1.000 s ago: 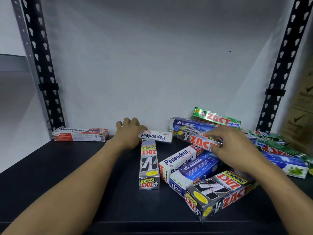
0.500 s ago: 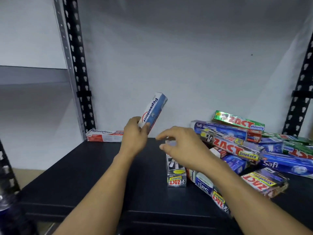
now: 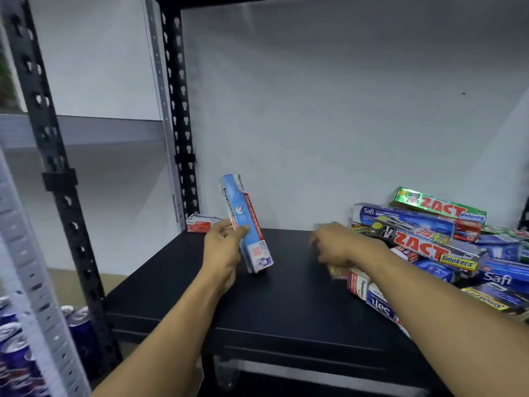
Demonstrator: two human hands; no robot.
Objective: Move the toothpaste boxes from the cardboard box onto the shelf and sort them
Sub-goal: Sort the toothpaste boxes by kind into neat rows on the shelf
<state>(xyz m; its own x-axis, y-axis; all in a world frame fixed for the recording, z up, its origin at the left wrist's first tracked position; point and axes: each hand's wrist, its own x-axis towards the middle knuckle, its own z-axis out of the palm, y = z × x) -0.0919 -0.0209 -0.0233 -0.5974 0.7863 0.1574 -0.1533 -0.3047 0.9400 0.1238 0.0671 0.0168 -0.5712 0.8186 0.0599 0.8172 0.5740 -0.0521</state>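
Starting nearest: blue drink cans (image 3: 13, 348) cluster at lower left, below and left of the flat black shelf board (image 3: 286, 299). Both forearms reach in over the board's front edge. At near right a blue Safi toothpaste carton (image 3: 382, 308) lies flat, partly under the right forearm. The near white and red Pepsodent carton (image 3: 359, 283) touches it just beyond.

The left hand (image 3: 223, 249), mid shelf, grips a long blue and white Pepsodent toothpaste box (image 3: 247, 224), with the thumb across its front and the fingers wrapped behind its lower half. The box is nearly upright, top tipped left. Whether its bottom end is on the board or just above it, can't tell.

The right hand (image 3: 335, 245) is well right of it, palm down, fingers curled at the left edge of the pile. It is motion-blurred, so can't tell if it pinches anything.

Behind that hand, a grey and black ZACT Smokers carton (image 3: 429, 246) lies diagonally on other boxes. A dark blue Safi carton (image 3: 406, 217) is behind it, and a green ZACT Whitening carton (image 3: 438, 204) lies on top, farthest back.

In the far left corner, the far white and red Pepsodent carton (image 3: 201, 222) lies flat against the grey back wall (image 3: 315, 124), beside a black perforated upright (image 3: 177, 110).
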